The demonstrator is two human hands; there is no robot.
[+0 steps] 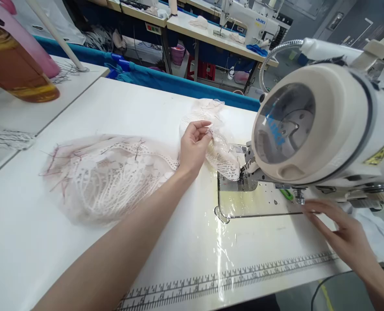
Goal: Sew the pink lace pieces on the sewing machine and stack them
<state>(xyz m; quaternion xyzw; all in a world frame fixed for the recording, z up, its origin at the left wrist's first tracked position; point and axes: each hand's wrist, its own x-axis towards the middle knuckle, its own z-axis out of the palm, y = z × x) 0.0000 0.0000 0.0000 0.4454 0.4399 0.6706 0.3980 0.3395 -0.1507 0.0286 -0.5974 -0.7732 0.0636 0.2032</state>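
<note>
My left hand (194,147) has its fingers pinched together on the lace (222,157), which reaches under the head of the machine (337,116); more lace lies bunched on the surface (182,242) beside my left forearm. My right hand (349,239) sits near the spring (299,196), fingers partly curled; I can't tell whether they grip anything.

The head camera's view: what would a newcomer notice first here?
Probably the bulky sewing machine at the right, with its round clear window. Next, perhaps, the pale lace bunched on the white table at centre-left, and the left hand pinching lace just left of the machine. An amber-brown container fills the upper left corner.
</note>
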